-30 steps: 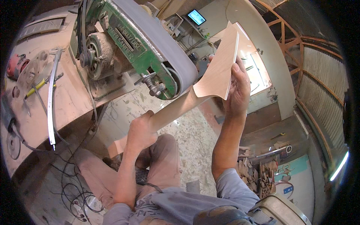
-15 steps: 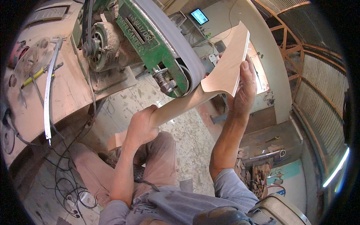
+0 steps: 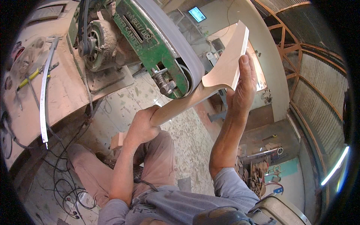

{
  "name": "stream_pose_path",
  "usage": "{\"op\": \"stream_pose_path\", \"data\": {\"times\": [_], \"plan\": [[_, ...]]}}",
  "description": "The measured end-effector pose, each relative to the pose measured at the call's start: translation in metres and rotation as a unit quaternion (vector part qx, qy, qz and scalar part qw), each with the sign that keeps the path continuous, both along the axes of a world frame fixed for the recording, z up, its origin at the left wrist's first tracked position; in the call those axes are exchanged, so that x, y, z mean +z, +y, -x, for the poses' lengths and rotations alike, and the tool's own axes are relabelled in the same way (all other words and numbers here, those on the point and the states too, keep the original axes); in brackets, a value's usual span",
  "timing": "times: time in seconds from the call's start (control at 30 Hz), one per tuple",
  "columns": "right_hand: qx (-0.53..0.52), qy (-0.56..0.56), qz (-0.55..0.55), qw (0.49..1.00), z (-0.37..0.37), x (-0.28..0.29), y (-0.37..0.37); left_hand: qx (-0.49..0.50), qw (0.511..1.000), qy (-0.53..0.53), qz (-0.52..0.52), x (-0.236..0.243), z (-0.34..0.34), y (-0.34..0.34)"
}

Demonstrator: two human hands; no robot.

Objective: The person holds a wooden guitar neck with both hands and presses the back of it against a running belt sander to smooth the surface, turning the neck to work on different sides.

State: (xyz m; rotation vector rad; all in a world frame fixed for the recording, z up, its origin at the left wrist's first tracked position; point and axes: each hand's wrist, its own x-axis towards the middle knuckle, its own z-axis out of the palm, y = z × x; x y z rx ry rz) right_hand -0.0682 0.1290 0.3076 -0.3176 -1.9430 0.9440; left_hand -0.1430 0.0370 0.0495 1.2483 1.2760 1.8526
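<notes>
A pale wooden guitar neck (image 3: 180,107) slants up to the right, its broad flared headstock (image 3: 227,62) at the far end. My left hand (image 3: 142,125) is wrapped round the shaft, near a block-like end (image 3: 118,140) partly hidden behind my forearm. At the headstock's right edge, my right hand (image 3: 243,84) grips it with the thumb along the edge; its other fingers are mostly hidden behind. Where shaft and headstock meet, the wood lies against or right beside the rounded end of the grey sanding belt (image 3: 193,65) on a green belt sander (image 3: 144,41).
Left, a dusty workbench (image 3: 56,99) carries the sander's motor (image 3: 99,47), a metal strip (image 3: 45,101) and yellow-handled pliers (image 3: 30,79). Black cables (image 3: 62,180) tangle on the floor below. A lit screen (image 3: 197,14) stands at the back, and wood pieces (image 3: 258,172) are stacked at right.
The guitar neck has turned slightly in my hands, and its headstock sits a little further left. Both hands keep their hold. The view has shifted slightly.
</notes>
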Motion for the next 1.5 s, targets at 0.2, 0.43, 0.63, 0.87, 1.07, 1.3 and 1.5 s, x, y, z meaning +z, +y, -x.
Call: {"op": "stream_pose_path", "data": {"times": [0.2, 0.43, 0.63, 0.87, 1.07, 1.3, 1.5], "plan": [[-0.009, -0.038, 0.029, 0.999, -0.005, 0.001, 0.004, 0.048, 0.999, 0.003, 0.018, 0.0, -0.014, -0.003], [-0.033, -0.077, 0.001, 0.996, -0.003, 0.001, 0.004, 0.098, 0.995, -0.021, 0.012, 0.001, -0.028, -0.011], [-0.01, -0.04, 0.026, 0.999, 0.0, 0.002, 0.0, 0.033, 0.999, -0.015, 0.018, 0.005, -0.021, -0.01], [0.004, -0.008, 0.008, 1.0, 0.008, 0.004, 0.0, -0.042, 0.998, -0.026, -0.024, -0.008, -0.011, 0.008], [-0.067, -0.036, -0.045, 0.996, 0.01, 0.009, 0.002, -0.101, 0.994, -0.038, -0.022, -0.007, -0.004, 0.011], [-0.191, -0.083, -0.111, 0.972, 0.012, 0.008, 0.001, -0.23, 0.972, -0.051, 0.017, -0.017, 0.002, 0.028], [-0.232, -0.085, -0.129, 0.96, 0.018, 0.007, -0.001, -0.254, 0.96, -0.117, -0.001, -0.025, -0.008, 0.037]]}}
